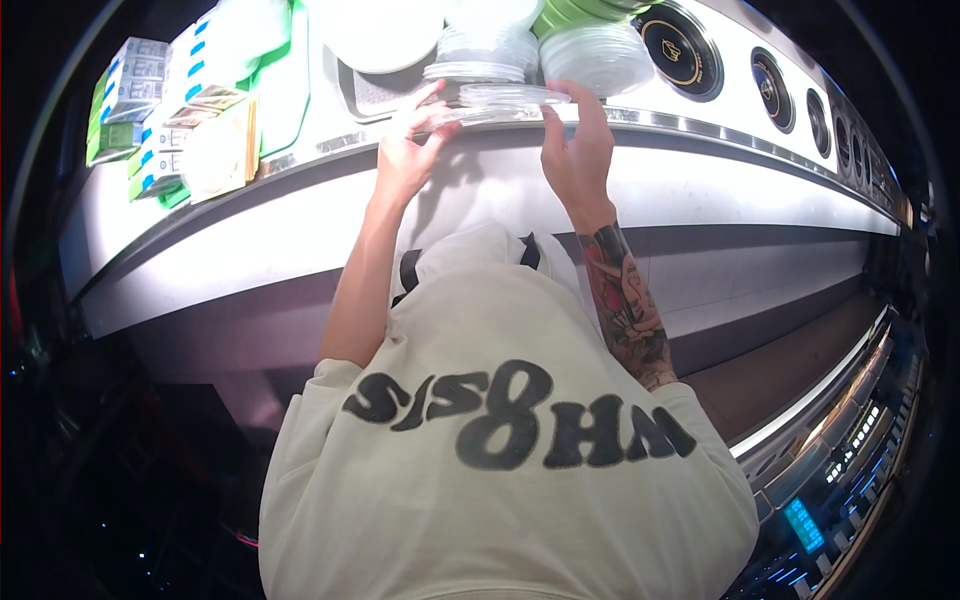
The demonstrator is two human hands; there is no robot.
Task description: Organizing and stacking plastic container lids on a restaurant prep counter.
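At the counter's front edge, my left hand [409, 154] pinches a clear plastic lid [480, 115] between thumb and fingers. My right hand [581, 154] holds the right rim of a thin stack of clear plastic lids [506, 94], thumb below and index finger on top. The two lots of lids overlap between my hands, and glare blurs where one ends. Right behind them stands a taller stack of clear round lids or containers [487, 52]. Another stack of clear lids [596, 60] is just beyond my right fingertips.
Green bowls [585, 11] are stacked at the back. To the left stand a grey tray [360, 97], a green tray [289, 112] and several printed cartons [139, 67]. Round black discs [679, 51] line the counter to the right. A metal strip [645, 118] edges the counter.
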